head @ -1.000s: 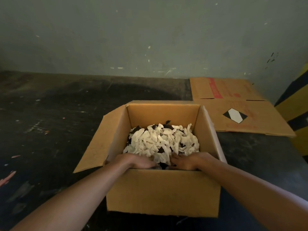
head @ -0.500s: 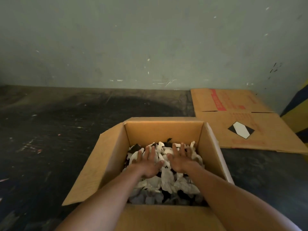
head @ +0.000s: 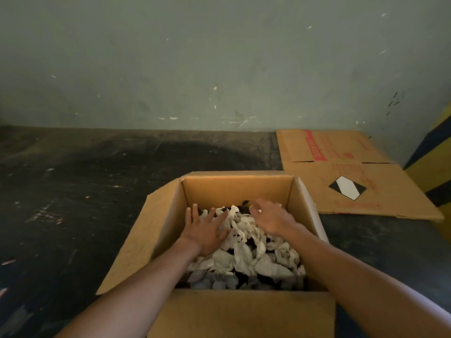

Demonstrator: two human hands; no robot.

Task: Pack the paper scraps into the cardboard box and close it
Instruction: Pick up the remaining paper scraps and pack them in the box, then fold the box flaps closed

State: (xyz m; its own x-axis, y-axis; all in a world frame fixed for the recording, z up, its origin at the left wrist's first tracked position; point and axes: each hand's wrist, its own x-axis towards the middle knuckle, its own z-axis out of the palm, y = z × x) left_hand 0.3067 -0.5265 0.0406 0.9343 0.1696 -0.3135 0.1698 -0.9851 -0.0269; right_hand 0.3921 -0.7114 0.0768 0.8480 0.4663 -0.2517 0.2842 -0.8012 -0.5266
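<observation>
An open cardboard box (head: 234,189) stands on the dark floor, its flaps folded outward. Inside lies a heap of pale paper scraps (head: 246,254) mixed with a few dark pieces. My left hand (head: 205,230) lies flat on the scraps at the left side of the box, palm down, fingers spread. My right hand (head: 271,218) hovers over the scraps toward the far right corner, fingers loosely curled and slightly blurred. Neither hand shows anything held.
A flattened cardboard box (head: 346,176) with red print and a black-and-white diamond lies on the floor to the right. A grey-green wall (head: 219,64) rises behind. A yellow-and-black striped post (head: 436,167) stands at the far right. Small bits of litter dot the dark floor (head: 73,191).
My hands went from the box's near edge onto the scrap heap. Since half a second ago they have spread apart, the right one lifting toward the far right corner.
</observation>
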